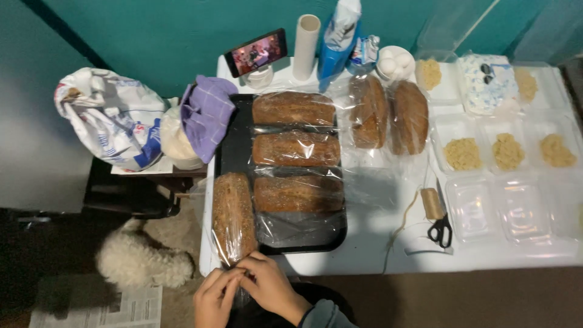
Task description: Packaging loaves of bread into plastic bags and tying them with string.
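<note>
Bagged loaf (234,215) lies just beyond both hands, left hand (214,297) and right hand (270,284).

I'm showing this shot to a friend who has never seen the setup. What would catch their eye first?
Probably the bagged brown loaves: three stacked on the black tray, and a fourth loaf at its left edge, whose bag end the left hand and right hand pinch together. Next, the lit phone propped at the back.

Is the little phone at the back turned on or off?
On. The phone stands propped at the back of the white table, and its screen glows with a colourful picture.
</note>
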